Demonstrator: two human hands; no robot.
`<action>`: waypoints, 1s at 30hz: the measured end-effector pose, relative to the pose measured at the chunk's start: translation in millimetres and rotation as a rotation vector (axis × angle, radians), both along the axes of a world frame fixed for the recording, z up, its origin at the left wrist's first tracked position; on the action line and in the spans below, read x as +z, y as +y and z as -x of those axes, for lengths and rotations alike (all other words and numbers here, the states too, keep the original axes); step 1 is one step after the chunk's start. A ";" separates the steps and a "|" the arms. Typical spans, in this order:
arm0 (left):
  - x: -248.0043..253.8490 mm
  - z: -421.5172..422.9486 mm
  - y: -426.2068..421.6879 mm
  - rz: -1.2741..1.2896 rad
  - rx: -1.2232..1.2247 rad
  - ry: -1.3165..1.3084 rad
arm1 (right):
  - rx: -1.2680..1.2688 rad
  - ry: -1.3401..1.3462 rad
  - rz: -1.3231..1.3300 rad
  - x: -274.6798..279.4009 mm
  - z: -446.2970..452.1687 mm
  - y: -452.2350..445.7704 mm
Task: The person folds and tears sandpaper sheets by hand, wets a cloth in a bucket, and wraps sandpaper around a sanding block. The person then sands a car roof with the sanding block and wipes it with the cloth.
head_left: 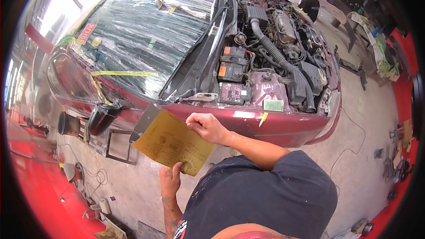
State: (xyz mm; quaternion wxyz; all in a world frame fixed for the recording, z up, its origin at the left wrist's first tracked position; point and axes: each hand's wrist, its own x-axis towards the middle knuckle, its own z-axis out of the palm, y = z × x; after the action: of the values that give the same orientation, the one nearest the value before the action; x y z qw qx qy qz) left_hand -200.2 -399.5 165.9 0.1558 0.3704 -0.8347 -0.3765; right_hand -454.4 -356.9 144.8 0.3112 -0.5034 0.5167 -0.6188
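A yellow-brown sheet of abrasive paper [170,139] with dark print hangs tilted beside the red car's side [239,126]. Its far left edge curls over and shows a grey face. My left hand [170,180] pinches the lower edge, thumb on the printed side. My right hand [208,127] is closed at the upper right edge, fingers curled against the paper; part of its grip is hidden. Close beyond my hands lie the black wing mirror [102,117] and the open engine bay [270,53]. A green block [273,105] rests on the bay's near edge.
Streaked clear film covers the windshield [146,31], with yellow tape [124,74] across it. A black metal frame [119,148] and a bucket [68,124] stand beside the car. Cables lie on the concrete floor [363,119]. Another person [310,4] is beyond the car's front.
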 end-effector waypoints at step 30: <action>-14.1 2.4 22.0 -0.151 0.250 0.295 | -0.056 -0.261 -0.050 -4.9 -5.5 -5.1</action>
State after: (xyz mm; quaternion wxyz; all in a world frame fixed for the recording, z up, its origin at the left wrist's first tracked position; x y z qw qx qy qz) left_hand -202.6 -377.5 151.9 0.2936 0.4227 -0.7197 -0.4659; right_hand -449.0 -362.0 139.9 0.3707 -0.3961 0.5008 -0.6745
